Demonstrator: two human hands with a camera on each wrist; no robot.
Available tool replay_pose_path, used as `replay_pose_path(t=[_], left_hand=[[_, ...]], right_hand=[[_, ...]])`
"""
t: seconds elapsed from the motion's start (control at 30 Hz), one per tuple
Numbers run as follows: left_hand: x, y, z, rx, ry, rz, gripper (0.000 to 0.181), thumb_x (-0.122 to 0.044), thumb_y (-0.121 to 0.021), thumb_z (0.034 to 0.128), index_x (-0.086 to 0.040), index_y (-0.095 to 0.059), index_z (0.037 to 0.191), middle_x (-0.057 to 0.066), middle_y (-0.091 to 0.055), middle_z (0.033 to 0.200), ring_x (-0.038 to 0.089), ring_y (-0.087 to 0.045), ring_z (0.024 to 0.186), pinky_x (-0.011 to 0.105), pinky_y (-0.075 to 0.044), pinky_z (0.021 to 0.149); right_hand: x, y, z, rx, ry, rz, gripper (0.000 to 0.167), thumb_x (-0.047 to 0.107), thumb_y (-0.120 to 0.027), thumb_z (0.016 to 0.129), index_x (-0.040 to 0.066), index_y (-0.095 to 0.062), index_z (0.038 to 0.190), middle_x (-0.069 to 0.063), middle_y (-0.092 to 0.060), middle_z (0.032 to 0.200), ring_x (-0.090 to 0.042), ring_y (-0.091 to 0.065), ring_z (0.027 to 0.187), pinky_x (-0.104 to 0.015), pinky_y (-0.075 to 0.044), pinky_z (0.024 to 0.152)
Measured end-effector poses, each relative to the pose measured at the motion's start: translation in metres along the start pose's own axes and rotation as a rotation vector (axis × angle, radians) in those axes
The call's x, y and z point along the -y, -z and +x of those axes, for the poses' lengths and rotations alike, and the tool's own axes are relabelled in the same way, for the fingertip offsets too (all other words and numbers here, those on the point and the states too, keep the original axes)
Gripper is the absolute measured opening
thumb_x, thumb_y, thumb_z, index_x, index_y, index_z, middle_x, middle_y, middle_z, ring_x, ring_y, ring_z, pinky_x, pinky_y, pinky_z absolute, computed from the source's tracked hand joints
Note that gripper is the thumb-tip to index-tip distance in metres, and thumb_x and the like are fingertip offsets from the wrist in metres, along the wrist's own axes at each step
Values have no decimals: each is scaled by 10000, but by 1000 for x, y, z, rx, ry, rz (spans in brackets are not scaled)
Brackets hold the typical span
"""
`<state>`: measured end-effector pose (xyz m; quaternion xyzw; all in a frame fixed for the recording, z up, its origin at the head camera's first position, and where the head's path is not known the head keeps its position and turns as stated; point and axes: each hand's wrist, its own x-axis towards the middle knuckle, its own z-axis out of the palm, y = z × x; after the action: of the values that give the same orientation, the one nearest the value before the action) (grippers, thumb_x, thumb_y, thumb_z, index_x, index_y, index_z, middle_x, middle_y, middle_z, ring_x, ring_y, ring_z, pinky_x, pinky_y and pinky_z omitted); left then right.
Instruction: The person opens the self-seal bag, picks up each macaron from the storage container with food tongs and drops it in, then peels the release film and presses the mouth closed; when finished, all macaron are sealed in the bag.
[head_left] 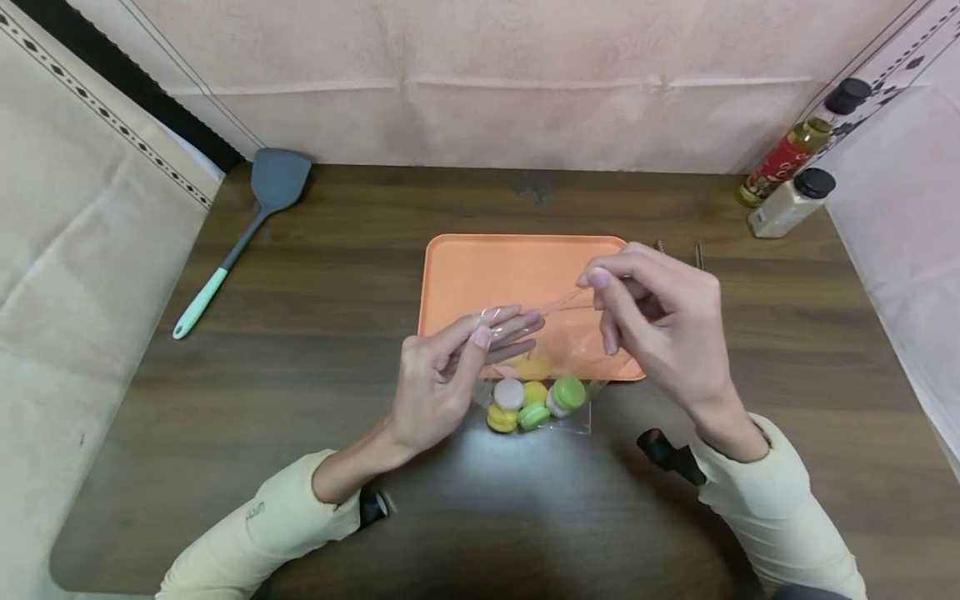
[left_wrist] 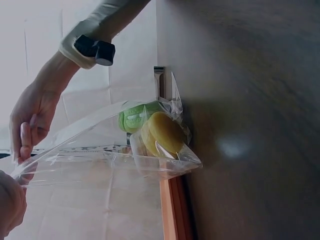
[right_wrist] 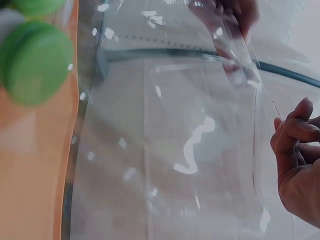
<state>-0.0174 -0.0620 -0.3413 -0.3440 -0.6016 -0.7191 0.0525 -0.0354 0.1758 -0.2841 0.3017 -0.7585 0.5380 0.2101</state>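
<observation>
A clear plastic bag holds several macarons, among them a green macaron, a yellow macaron and a pale macaron. The bag's filled end is low, by the tray's near edge. My left hand pinches the upper part of the bag, thumb against its fingers, which show through the film. To the right, my right hand pinches the bag's upper edge between thumb and forefinger. Film stretches between both hands in the left wrist view, where the left hand is partly cut off.
An orange tray lies behind the bag. A grey spatula with a mint handle rests at the back left. At the back right stand an oil bottle and a black-capped seasoning jar. Cloth walls border the table.
</observation>
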Motion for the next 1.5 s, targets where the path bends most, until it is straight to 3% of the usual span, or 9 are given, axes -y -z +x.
replay_pose_path(t=[0.2, 0.43, 0.5, 0.77, 1.03, 1.3, 1.5], left_hand=[[-1, 2, 1, -8, 27, -22, 328, 66, -430, 1142, 245, -587, 1367, 393, -678, 1347, 506, -720, 1218, 584, -640, 695], [0, 3, 2, -2, 30, -47, 332, 61, -422, 1146, 255, -579, 1364, 404, -673, 1345, 485, -715, 1248, 550, -653, 837], [-1, 4, 3, 4, 32, -53, 333, 59, -418, 1148, 257, -576, 1365, 408, -670, 1349, 489, -711, 1253, 538, -650, 876], [0, 5, 2, 5, 41, -56, 338, 57, -411, 1148, 258, -573, 1367, 401, -667, 1362, 477, -710, 1264, 581, -645, 798], [0, 4, 2, -1, 45, -64, 338, 56, -414, 1149, 255, -572, 1372, 397, -664, 1374, 475, -708, 1272, 569, -650, 732], [2, 3, 2, -3, 22, -76, 335, 75, -400, 1143, 270, -573, 1354, 408, -662, 1363, 481, -708, 1271, 544, -645, 898], [2, 3, 3, -1, 6, -82, 330, 94, -399, 1134, 281, -568, 1347, 419, -656, 1360, 498, -709, 1257, 509, -618, 1008]], right_hand=[[-4, 20, -3, -108, -68, 50, 135, -68, -666, 1050, -135, -752, 970, -25, -606, 721, -39, -530, 506, -165, -388, 439], [-14, 47, -11, -247, -141, 162, 132, -133, -654, 1022, -236, -697, 952, -35, -656, 734, -61, -539, 461, -169, -326, 397], [-18, 55, -13, -279, -168, 188, 135, -128, -656, 1025, -235, -698, 954, -42, -662, 725, -68, -543, 455, -166, -333, 395], [-40, 84, -19, -436, -349, 313, 129, -98, -685, 1021, -182, -738, 940, -83, -665, 668, -114, -509, 403, -188, -296, 389], [-69, 110, -22, -537, -414, 404, 123, -111, -720, 994, -204, -735, 915, -127, -633, 641, -142, -466, 392, -202, -237, 365], [-98, 131, -28, -654, -446, 426, 176, -92, -772, 965, -245, -713, 899, -135, -606, 620, -147, -448, 397, -205, -206, 358], [-107, 144, -33, -690, -502, 435, 182, -80, -765, 976, -237, -708, 904, -122, -601, 629, -135, -436, 423, -207, -178, 372]])
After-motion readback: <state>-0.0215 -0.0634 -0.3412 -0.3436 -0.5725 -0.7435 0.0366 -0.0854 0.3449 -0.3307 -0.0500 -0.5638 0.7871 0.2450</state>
